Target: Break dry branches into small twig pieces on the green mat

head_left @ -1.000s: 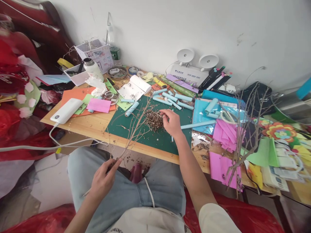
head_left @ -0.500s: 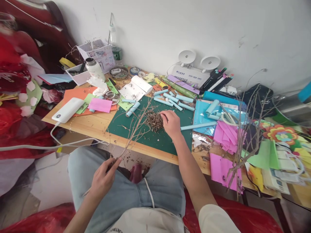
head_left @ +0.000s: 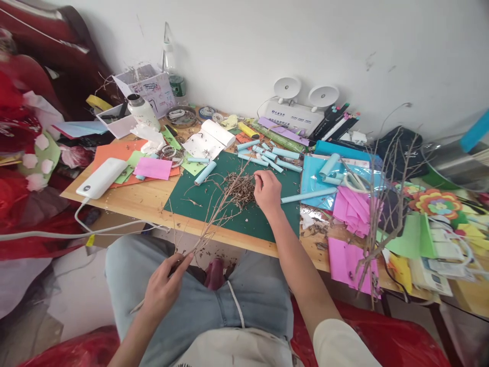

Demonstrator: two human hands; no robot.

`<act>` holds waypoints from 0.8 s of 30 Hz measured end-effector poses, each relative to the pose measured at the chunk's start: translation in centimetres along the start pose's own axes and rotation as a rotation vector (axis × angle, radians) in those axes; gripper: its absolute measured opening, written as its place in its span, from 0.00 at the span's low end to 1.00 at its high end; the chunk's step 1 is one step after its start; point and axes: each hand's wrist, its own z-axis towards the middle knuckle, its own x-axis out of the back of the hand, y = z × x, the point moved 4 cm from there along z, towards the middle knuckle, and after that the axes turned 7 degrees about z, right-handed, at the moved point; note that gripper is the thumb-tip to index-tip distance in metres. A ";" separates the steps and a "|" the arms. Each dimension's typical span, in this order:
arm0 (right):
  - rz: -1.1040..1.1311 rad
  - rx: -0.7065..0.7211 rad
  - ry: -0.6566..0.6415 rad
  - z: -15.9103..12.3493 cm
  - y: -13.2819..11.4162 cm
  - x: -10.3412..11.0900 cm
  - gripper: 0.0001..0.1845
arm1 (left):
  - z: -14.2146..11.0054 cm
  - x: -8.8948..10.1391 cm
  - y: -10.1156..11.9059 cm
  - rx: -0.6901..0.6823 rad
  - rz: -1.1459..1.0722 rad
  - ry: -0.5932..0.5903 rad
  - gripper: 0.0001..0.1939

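My left hand (head_left: 165,285), above my left thigh, is closed around the stem of a dry, bare branch (head_left: 214,216). The branch slants up to the right, its thin forks reaching over a green cutting mat (head_left: 191,198). On the mat lies a heap of short brown twig pieces (head_left: 240,191). My right hand (head_left: 268,191) is at the heap's right edge, thumb and fingers pinched together. Whatever is between those fingertips is too small to make out. Rolled light-blue paper tubes (head_left: 288,153) lie behind the heap.
A white power bank (head_left: 101,178) with a cable sits left. An open bottle (head_left: 143,113) and a white box (head_left: 156,92) stand at the back left. More bare branches (head_left: 376,244) stick up on the right, beside pink paper (head_left: 349,260). A two-headed lamp (head_left: 294,114) is against the wall.
The branch's upper tips have swung slightly right, closer to my right hand. My right hand stays pinched by the heap, and the left keeps its grip. The whole view has shifted a little.
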 end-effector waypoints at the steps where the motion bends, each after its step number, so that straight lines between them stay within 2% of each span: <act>1: -0.002 -0.002 -0.002 0.0 0.1 -0.1 0.17 | 0.0 0.0 0.0 0.000 -0.001 -0.001 0.29; 8: -0.054 0.062 0.059 -0.1 -0.4 0.5 0.17 | 0.4 0.5 0.2 0.006 -0.004 0.052 0.30; 13: -0.051 0.075 0.083 -0.4 -0.4 -0.1 0.16 | 0.2 0.5 0.4 -0.024 -0.012 0.035 0.30; 20: -0.013 -0.122 0.172 0.0 2.1 0.2 0.14 | 0.1 0.9 0.1 -0.004 -0.010 0.075 0.30; 24: 0.153 -0.118 0.095 0.2 1.9 0.7 0.11 | 0.3 0.9 0.1 -0.005 -0.022 0.080 0.29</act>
